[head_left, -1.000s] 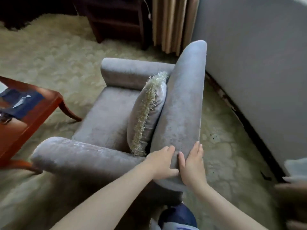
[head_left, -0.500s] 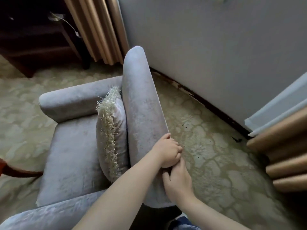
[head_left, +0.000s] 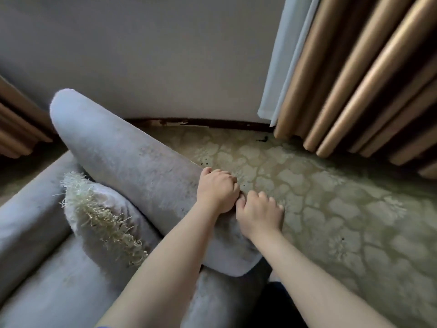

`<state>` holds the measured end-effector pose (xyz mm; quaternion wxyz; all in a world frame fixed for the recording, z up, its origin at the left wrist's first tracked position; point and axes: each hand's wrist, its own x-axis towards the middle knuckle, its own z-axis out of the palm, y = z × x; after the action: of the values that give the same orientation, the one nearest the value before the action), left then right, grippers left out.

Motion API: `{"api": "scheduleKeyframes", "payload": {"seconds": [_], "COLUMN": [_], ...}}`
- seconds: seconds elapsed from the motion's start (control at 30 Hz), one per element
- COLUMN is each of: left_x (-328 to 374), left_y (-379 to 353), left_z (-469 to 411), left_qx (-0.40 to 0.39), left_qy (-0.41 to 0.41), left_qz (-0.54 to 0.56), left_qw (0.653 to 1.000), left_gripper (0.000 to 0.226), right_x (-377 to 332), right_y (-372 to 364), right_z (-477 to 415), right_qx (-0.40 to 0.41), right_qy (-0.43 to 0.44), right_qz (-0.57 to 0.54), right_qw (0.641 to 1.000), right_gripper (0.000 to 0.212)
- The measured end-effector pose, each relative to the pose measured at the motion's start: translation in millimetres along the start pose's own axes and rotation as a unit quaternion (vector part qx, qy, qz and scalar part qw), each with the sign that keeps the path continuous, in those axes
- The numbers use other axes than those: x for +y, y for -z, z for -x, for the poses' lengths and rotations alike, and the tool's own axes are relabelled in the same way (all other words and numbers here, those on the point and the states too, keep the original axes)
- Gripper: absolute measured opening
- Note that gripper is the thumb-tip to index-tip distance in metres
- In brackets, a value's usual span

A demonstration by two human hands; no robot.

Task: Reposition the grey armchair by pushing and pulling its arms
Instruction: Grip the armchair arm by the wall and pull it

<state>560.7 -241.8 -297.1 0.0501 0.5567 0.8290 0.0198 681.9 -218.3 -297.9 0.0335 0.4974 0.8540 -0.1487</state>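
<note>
Now gripping the grey armchair (head_left: 132, 162) at the near end of its padded back with both hands, side by side and touching. Left hand (head_left: 217, 191): grip narrow, fingers curled over the back's far edge. Right hand (head_left: 259, 210): grip likewise curled on that edge. Sitting at lower left on the patterned carpet (head_left: 331, 209), near the wall (head_left: 165, 55). Leaning against the back, a fringed cushion (head_left: 101, 214). Hanging at right, tan curtains (head_left: 354, 91).

Left hand (head_left: 217, 190) beside right hand (head_left: 259, 211) on grey armchair (head_left: 132, 166) edge
</note>
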Motion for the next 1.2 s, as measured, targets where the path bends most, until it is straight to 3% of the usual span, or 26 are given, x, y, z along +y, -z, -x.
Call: {"api": "scheduleKeyframes", "payload": {"seconds": [0.2, 0.47, 0.73, 0.97, 1.2], "left_x": [0, 6, 11, 26, 27], "left_y": [-8, -1, -1, -5, -21], "left_z": [1, 6, 39, 54, 40], "left_qx": [0.034, -0.035, 0.003, -0.010, 0.086], "left_qy": [0.004, -0.013, -0.032, -0.054, -0.009], "left_qz": [-0.005, -0.077, -0.099, -0.091, -0.029], "left_qw": [0.999, 0.996, 0.995, 0.994, 0.996], "left_gripper": [0.033, 0.038, 0.042, 0.037, 0.038], "right_x": [1, -1, 2, 14, 18], "right_y": [-9, -7, -5, -10, -20], "right_z": [-1, 7, 42, 60, 43], "right_qx": [0.073, 0.071, 0.094, 0.092, 0.155], "right_qy": [-0.013, -0.035, -0.036, -0.056, -0.072], "right_qz": [-0.028, -0.020, -0.019, -0.020, -0.023], "right_qw": [0.997, 0.997, 0.995, 0.994, 0.985], "right_gripper": [0.044, 0.054, 0.055, 0.054, 0.047]}}
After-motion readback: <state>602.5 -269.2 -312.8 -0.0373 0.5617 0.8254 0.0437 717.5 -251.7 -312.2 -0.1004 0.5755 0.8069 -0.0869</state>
